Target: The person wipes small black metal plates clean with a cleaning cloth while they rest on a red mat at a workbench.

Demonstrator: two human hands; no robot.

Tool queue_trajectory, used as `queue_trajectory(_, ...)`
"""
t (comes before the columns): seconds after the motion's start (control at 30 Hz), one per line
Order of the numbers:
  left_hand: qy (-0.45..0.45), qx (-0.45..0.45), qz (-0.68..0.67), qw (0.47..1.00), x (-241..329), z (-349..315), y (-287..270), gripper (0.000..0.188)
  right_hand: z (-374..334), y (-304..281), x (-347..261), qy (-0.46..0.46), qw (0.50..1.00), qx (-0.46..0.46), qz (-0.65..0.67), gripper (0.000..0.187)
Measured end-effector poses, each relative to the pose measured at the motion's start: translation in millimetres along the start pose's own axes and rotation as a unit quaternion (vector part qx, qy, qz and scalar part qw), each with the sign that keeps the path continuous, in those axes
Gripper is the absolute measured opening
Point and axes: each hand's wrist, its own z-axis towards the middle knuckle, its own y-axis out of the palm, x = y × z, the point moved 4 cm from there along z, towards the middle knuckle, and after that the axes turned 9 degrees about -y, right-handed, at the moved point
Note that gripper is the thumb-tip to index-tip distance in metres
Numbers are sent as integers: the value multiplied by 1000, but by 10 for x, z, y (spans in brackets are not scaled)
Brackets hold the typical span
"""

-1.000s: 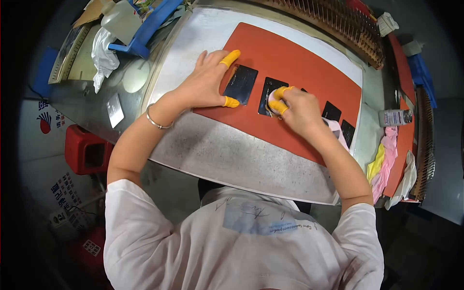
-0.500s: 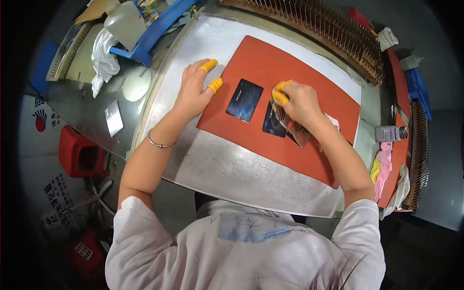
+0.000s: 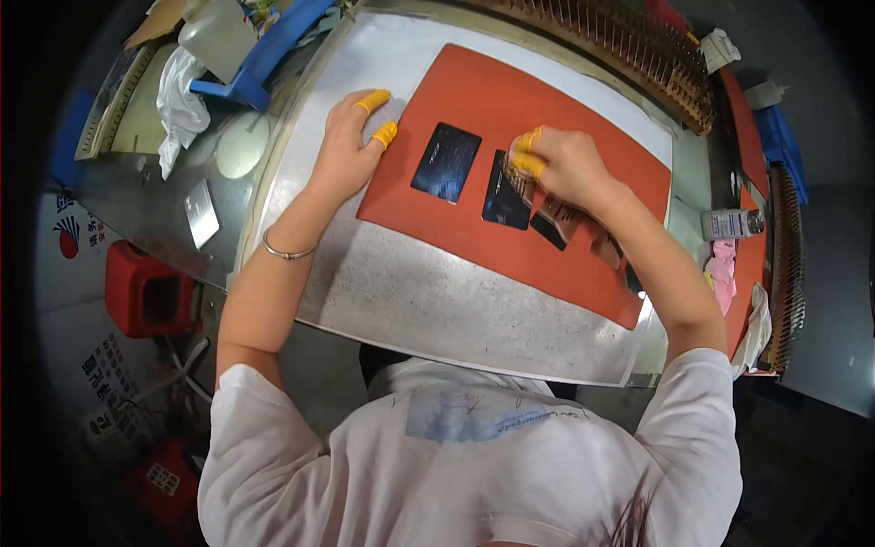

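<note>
My left hand [image 3: 351, 150] rests at the left edge of an orange mat [image 3: 410, 191], with its fingers apart and nothing in them. Yellow finger cots cover its thumb and forefinger. A dark glossy card [image 3: 447, 162] lies flat on the mat between my hands. My right hand [image 3: 561, 164], also in yellow cots, is closed in a pinch over the upper part of a second dark card [image 3: 499, 196]. Whatever the pinch holds is hidden. Another shiny card [image 3: 554, 228] shows beneath that hand, and more glossy pieces by the forearm are partly covered.
Brown racks with rows of pins [image 3: 629, 46] stand along the far side. At right are a small bottle [image 3: 732, 224] and a pink cloth [image 3: 720, 273]. Leftward lie a silvery card [image 3: 201, 213], a white cloth [image 3: 180, 100] and a blue tray [image 3: 264, 68]. A red stool [image 3: 150, 287] stands below.
The view has shifted, so the table and mat sit slightly higher and further left. My right hand stays pinched over the second card, and my left hand keeps its place by the mat.
</note>
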Motion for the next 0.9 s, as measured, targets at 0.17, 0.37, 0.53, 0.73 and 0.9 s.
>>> queue_trajectory(0.17,-9,4,14,1000,35,-33,10,36,-180,79,-129,-115,991,-57,-30,10)
queue_trajectory(0.37,-11,9,-18,1000,-62,-73,40,36,-408,81,-290,-145,988,-43,18,7)
queue_trajectory(0.53,-3,-1,2,1000,28,-2,59,38,-218,-104,95,-2,999,-27,-18,9)
queue_trajectory(0.73,-2,9,27,1000,35,-52,10,38,-338,0,-151,-106,993,-36,-36,8)
queue_trajectory(0.9,-30,-16,-32,999,-26,-53,33,38,-135,138,-275,-51,997,-47,-26,15)
